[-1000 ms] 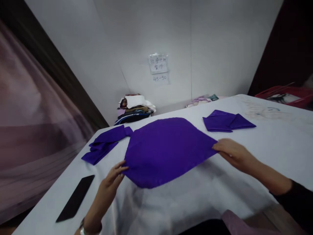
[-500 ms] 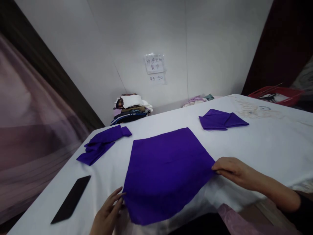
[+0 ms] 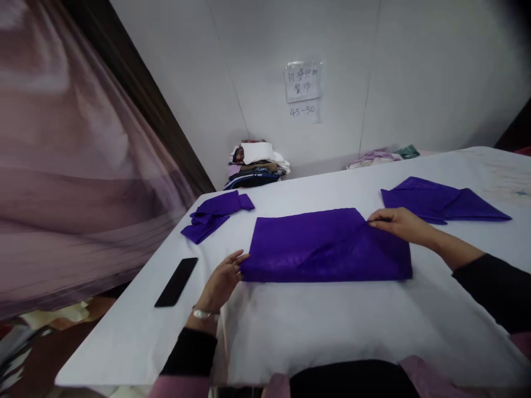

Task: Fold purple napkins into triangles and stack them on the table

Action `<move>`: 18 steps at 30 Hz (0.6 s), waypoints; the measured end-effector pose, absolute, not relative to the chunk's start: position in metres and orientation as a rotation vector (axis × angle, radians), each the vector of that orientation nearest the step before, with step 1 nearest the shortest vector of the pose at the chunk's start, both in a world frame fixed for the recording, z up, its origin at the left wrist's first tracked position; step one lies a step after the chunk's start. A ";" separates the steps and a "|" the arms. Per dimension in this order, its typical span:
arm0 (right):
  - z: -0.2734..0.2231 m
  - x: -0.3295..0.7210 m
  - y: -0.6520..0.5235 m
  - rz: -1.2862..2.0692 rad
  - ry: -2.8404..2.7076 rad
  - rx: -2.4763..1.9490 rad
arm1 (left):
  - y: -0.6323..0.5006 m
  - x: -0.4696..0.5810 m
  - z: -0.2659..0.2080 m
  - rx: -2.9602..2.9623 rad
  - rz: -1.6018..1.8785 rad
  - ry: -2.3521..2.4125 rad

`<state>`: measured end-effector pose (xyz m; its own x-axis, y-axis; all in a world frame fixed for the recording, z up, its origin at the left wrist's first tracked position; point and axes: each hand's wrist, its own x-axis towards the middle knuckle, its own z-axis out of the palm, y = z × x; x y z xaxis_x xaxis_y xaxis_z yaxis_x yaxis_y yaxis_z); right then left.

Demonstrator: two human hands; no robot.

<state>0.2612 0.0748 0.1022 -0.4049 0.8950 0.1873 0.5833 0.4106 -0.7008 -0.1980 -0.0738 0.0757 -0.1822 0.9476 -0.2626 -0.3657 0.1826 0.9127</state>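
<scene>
A purple cloth napkin [image 3: 298, 243] lies on the white-covered table in front of me, its near part folded over toward the far edge. At its left edge my left hand [image 3: 222, 281] holds the cloth between bent fingers; the thumb is partly hidden. My right hand [image 3: 398, 224] pinches a raised corner of the napkin near the far right, and slanting creases run down from that pinch. A folded purple napkin [image 3: 215, 214] rests to the far left. Beyond my right hand lies another folded purple napkin [image 3: 440, 200].
A black flat rectangular object [image 3: 176, 282] lies left of my left hand. Stacked clothes [image 3: 257, 166] and a lilac cloth pile [image 3: 375, 157] stand by the wall. A paper sign [image 3: 302, 83] hangs there. A pink curtain [image 3: 83, 166] borders the table's left side.
The napkin was spread out with its near edge lifted; now that near part is folded away from me. My right hand has carried its corner farther off. The view has shifted left.
</scene>
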 end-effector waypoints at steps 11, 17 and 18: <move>0.037 0.236 0.193 0.733 -2.036 -1.613 | 0.038 -0.200 0.038 0.726 1.286 1.574; 0.018 0.262 0.179 0.861 -1.640 -1.698 | 0.050 -0.203 0.020 0.951 1.142 1.794; 0.017 0.265 0.175 0.902 -1.574 -1.716 | 0.053 -0.204 0.019 0.994 1.110 1.843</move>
